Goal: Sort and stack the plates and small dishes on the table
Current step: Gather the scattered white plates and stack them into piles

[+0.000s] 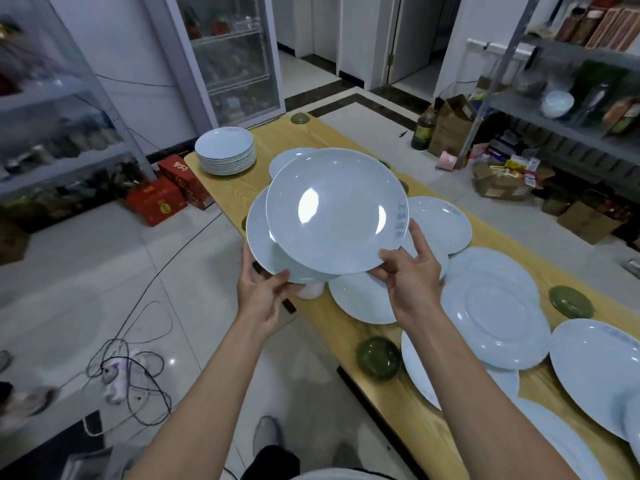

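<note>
Above the wooden table [391, 393], my right hand [407, 271] pinches the near rim of a white plate [336, 209]. Just beneath it, my left hand [265, 289] grips a second white plate [259, 237] by its near edge, partly covered by the upper one. A tall stack of white plates [225, 150] stands at the far left end of the table. Several loose white plates [495, 313] lie spread over the right side, one upside down. Small green dishes [378, 356] sit scattered between them.
A glass-door fridge [232, 57] stands behind the far end of the table. Metal shelves line the left and right walls. Red boxes [156, 199] and a power strip with tangled cables [117, 379] lie on the tiled floor at left.
</note>
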Demonstrator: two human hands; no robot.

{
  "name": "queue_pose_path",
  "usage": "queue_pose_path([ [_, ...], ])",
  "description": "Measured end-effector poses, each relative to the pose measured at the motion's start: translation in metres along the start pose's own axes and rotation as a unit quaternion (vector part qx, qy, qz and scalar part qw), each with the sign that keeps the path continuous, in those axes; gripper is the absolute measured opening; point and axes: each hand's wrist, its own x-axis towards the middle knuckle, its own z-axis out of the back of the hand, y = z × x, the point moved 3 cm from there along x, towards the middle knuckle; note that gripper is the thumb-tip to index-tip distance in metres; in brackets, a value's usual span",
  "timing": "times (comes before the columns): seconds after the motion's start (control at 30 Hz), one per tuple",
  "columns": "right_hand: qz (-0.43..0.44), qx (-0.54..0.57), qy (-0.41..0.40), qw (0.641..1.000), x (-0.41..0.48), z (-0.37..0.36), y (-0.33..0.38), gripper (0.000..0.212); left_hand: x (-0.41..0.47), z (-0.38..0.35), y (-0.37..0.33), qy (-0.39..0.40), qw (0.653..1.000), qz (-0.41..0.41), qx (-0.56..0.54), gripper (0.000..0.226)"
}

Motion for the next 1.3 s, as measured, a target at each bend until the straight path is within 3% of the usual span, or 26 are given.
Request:
queue_pose_path([
  [0.53,0.047,0.028,-0.087,0.995,0.07,-0.154,-0.059,0.079,0.17,0.065,-0.088,0.081,0.994,0.059,0.03,0.1],
  [1.3,0.042,0.051,-0.15,0.986,0.28,-0.206,-0.093,0.076,0.397,0.04,-0.086,0.069,0.982,0.155,0.088,0.099],
])
